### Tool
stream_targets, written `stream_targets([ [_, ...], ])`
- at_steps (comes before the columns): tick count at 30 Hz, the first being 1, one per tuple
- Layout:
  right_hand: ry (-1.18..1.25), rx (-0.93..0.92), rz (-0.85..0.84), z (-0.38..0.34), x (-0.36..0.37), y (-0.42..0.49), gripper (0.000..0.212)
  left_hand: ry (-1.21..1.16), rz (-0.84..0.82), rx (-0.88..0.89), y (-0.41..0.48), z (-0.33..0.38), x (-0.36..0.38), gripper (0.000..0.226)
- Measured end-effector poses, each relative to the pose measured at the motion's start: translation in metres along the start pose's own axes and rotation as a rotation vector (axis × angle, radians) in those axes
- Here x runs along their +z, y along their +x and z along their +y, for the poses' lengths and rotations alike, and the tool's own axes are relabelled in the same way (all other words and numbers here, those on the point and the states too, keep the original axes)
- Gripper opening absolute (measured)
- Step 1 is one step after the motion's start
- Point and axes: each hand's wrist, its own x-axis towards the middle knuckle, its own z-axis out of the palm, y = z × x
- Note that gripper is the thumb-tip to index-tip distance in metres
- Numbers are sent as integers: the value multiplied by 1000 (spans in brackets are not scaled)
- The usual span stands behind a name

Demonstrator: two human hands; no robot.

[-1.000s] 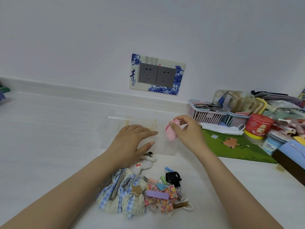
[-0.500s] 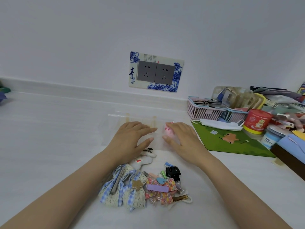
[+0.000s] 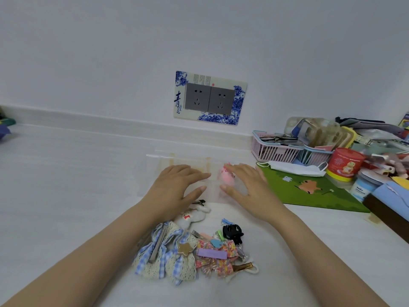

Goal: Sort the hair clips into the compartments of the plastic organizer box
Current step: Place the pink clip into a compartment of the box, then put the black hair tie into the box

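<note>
Right hand (image 3: 245,187) had dropped from its raised pinch a second ago. It lay flat over the clear organizer box (image 3: 155,171), fingers straight. The pink clip (image 3: 226,177) sat in the box's right part, just beside the index finger; contact and exact compartment unclear. Left hand (image 3: 177,185) was flat on the box as before, apart from the right. Best to keep the box pinned, then take one clip from the pile of clips (image 3: 194,251) by the wrists. White table (image 3: 66,196), wall socket (image 3: 210,98), green mat (image 3: 309,196) and pink basket (image 3: 272,149) at right.
</note>
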Motion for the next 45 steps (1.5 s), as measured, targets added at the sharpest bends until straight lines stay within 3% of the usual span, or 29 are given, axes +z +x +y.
stream_targets([
  [8,-57,9,-24,-6,-2,-2,54,-24,-9,2,-1,1,-3,61],
  [13,235,-29,108,-14,-21,-32,41,-158,17,25,-20,19,-29,53],
  [17,447,93,-95,-13,-27,-61,15,-424,-199,-19,-49,42,-42,45],
  [21,495,169,-127,-10,-13,-74,18,-453,-288,-12,-60,62,-35,45],
  [25,561,237,-138,-17,-4,-79,22,-372,-234,34,-60,68,-18,30],
  [31,627,291,-125,-17,-4,-82,25,-285,-93,-76,-48,53,-10,31],
  [37,717,261,-57,-13,-2,-83,22,-282,-43,-138,-41,45,-10,28],
  [40,812,222,18,-13,-8,-76,22,-310,57,-100,-37,41,-20,23],
  [42,881,186,80,-16,-14,-65,21,-244,157,-19,-33,34,-27,30],
  [45,877,129,196,-23,-22,-40,21,-104,176,31,-27,18,-31,46],
])
